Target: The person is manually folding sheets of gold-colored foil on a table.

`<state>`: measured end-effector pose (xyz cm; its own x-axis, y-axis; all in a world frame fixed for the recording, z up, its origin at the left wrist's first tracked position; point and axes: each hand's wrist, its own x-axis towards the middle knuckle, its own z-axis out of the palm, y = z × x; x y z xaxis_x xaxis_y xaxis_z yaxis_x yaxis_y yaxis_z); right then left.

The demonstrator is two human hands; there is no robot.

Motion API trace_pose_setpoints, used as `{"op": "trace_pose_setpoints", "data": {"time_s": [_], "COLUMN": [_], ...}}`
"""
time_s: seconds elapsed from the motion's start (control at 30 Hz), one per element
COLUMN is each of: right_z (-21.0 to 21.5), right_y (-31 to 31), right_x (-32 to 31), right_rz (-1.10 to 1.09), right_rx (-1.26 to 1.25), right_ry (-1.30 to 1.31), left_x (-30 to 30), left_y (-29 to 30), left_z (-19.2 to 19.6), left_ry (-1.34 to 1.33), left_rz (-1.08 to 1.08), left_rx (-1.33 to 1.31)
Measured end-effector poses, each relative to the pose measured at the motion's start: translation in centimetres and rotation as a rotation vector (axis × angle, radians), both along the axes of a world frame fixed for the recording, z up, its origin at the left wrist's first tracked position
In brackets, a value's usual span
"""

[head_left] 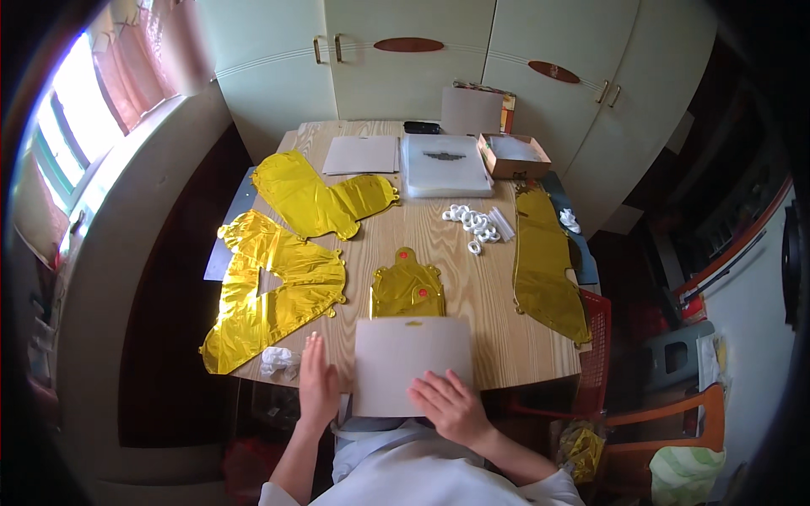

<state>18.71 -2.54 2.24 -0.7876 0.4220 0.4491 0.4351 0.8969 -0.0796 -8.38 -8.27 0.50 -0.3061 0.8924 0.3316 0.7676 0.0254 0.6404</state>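
The right hand (451, 406) is laid flat and open on the lower edge of a grey card sheet (412, 363), fingers spread on its surface. The left hand (318, 381) is held open, edge-on, just beside the sheet's left side, touching or nearly touching it. The sheet is set at the near edge of the bench (472, 278), its long axis running away from the body, directly ahead between both hands. A folded gold foil balloon (408, 288) is partly covered by the sheet's far edge. Larger gold foil balloons (278, 287) are spread to the left, white plastic rings (474, 224) beyond.
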Motion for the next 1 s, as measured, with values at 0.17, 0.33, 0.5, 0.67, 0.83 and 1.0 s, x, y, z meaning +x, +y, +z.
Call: {"op": "trace_pose_setpoints", "data": {"time_s": [0.17,0.33,0.5,0.67,0.83,1.0], "right_z": [-3.0,-1.1,-1.1,-2.4,-2.5,-2.5], "right_y": [-0.4,0.9,8.6,14.1,14.6,15.6], "right_x": [-1.6,-0.6,-0.5,-2.3,-2.5,-2.8], "right_rz": [0.020,0.088,0.021,-0.048,-0.049,-0.048], "right_rx": [-0.062,-0.248,-0.237,-0.268,-0.268,-0.346], "right_ry": [-0.121,-0.072,-0.012,-0.086,-0.062,0.008], "left_x": [2.2,4.9,6.0,6.3,6.7,6.9], "left_y": [-1.1,0.7,2.0,2.5,3.2,4.2], "left_z": [2.5,-0.1,-0.4,0.2,0.3,-0.4], "left_ry": [0.162,0.354,0.408,0.459,0.459,0.418], "left_rz": [-0.156,-0.388,-0.357,-0.348,-0.328,-0.331], "left_rx": [-0.061,-0.161,-0.203,-0.212,-0.211,-0.222]}}
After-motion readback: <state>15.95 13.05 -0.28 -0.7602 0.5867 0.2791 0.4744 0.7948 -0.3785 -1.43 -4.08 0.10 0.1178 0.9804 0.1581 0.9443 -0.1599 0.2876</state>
